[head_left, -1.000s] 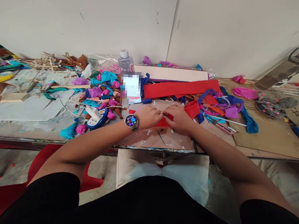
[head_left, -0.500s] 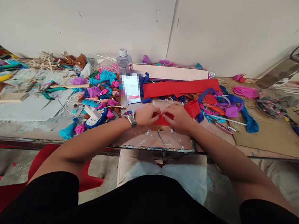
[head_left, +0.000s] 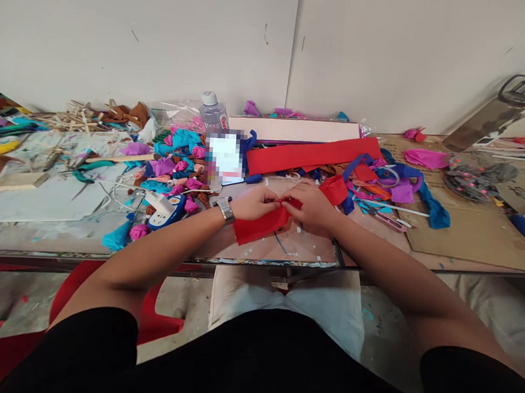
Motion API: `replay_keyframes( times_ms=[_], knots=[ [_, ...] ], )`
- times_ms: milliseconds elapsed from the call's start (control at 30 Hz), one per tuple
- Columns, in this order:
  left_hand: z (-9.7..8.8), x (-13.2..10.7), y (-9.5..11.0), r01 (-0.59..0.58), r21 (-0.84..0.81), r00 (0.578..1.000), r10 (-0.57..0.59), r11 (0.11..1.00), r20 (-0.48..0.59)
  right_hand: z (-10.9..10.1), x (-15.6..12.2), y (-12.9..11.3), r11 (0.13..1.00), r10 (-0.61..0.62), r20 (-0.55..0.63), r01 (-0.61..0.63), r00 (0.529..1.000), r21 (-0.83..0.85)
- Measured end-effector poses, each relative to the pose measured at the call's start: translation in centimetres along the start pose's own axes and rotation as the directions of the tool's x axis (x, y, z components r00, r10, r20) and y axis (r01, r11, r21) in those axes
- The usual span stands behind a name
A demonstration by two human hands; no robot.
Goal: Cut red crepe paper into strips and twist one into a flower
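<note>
A strip of red crepe paper point(head_left: 258, 227) hangs from my fingers and spreads left over the table in front of me. My left hand point(head_left: 258, 203), with a metal watch on its wrist, is closed in a pinch on the paper's upper edge. Close against it, my right hand point(head_left: 309, 206) pinches the same paper, thumb and fingers together. The fingertips of both hands almost touch, and the paper between them is partly hidden. Just beyond the hands lies a longer red paper strip point(head_left: 313, 155).
A phone point(head_left: 232, 156) stands before a water bottle point(head_left: 214, 113). Left are colourful paper rolls point(head_left: 183, 141), a blue power socket point(head_left: 166, 213) and green-handled pliers point(head_left: 86, 171). Right lie a pink cutter point(head_left: 389, 221), a tape roll point(head_left: 386, 177) and cardboard point(head_left: 456, 232).
The red paper under my hands has swung out to the left and now shows a wide flat piece below my left hand. Both hands keep pinching it. The view has shifted slightly.
</note>
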State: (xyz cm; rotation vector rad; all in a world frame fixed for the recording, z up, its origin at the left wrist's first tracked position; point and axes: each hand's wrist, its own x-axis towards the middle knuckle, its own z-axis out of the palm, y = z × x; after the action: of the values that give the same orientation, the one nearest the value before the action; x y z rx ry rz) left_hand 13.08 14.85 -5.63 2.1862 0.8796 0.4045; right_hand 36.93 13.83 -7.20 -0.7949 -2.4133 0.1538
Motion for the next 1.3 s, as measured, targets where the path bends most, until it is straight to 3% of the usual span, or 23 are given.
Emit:
replay_keyframes(
  times_ms=[333, 700, 833, 1033, 1300],
  knots=[
    [-0.2, 0.1, -0.3, 0.047, -0.049, 0.998, -0.045, 0.998, 0.034, 0.2, -0.1, 0.1, 0.999, -0.013, 0.02, 0.014, 1.0, -0.039],
    [-0.4, 0.2, -0.8, 0.258, -0.328, 0.965, -0.225, 0.909, 0.135, 0.0, -0.1, -0.2, 0.987, -0.106, 0.013, 0.107, 0.994, -0.118],
    [-0.1, 0.2, -1.0, 0.238, -0.395, 0.969, -0.243, 0.887, 0.039, -0.1, -0.2, -0.3, 0.978, -0.137, 0.015, 0.137, 0.99, -0.158],
    [-0.1, 0.2, -0.9, 0.266, -0.424, 0.962, -0.266, 0.866, 0.06, -0.2, -0.1, -0.3, 0.987, -0.122, -0.017, 0.12, 0.992, -0.107],
    [-0.5, 0.4, -0.9, 0.131, -0.241, 0.991, -0.135, 0.962, 0.002, 0.1, -0.1, -0.1, 0.987, -0.113, -0.011, 0.111, 0.994, -0.119]
  ],
)
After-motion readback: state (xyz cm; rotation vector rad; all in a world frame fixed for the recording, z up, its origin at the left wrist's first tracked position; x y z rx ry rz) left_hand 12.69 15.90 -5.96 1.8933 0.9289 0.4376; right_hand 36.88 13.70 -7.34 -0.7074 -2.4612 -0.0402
